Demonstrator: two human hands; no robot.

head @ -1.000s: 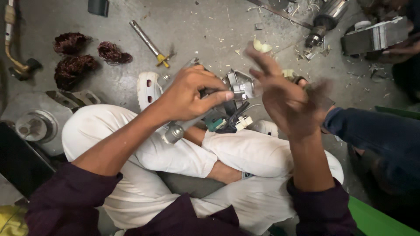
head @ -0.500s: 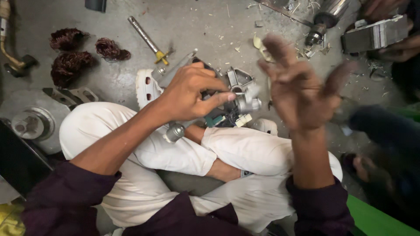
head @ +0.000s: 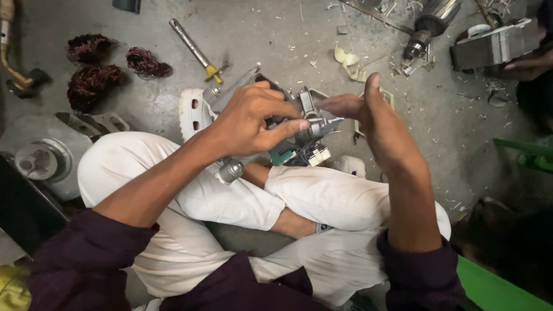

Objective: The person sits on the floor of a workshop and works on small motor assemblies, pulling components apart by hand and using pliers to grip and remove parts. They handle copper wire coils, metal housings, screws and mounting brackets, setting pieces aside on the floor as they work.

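Observation:
I sit cross-legged on a grey floor in white trousers. My left hand [head: 253, 118] grips a small metal motor assembly [head: 314, 129] held over my lap, its fingers wrapped across the top. A steel shaft end [head: 230, 170] sticks out below that hand. My right hand [head: 374, 124] is at the right side of the assembly, fingers stretched and touching its metal tip. Green and white wire connectors [head: 299, 155] hang under the assembly.
Copper wire coils [head: 92, 80] lie at the upper left beside a yellow-tipped metal tool [head: 196, 50]. A grey motor housing [head: 40, 155] sits at the left. Another person's hand [head: 527, 63] holds a metal block at the upper right, near a rotor [head: 429, 26].
My right hand was raised and open away from the assembly; it has come down and left onto the assembly's right side. My left hand has kept its grip.

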